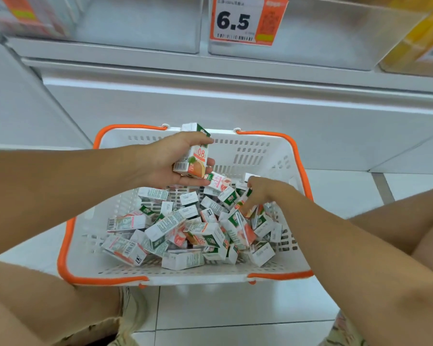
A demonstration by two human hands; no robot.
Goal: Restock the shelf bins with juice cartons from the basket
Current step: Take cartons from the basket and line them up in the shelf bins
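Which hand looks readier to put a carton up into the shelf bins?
Probably the left hand: it already holds a juice carton lifted above the basket. The right hand is down among the loose cartons.

The basket [235, 151] stands open-topped, its far half bare along the back wall. Loose juice cartons [185, 231] crowd the near half. Above, in the upper frame, the shelf lip [210, 68] and the clear bins [140, 23] overhang the way upward.

Bright, even overhead light, faint shadows; wide-angle bending at edges, upper corners blurred.
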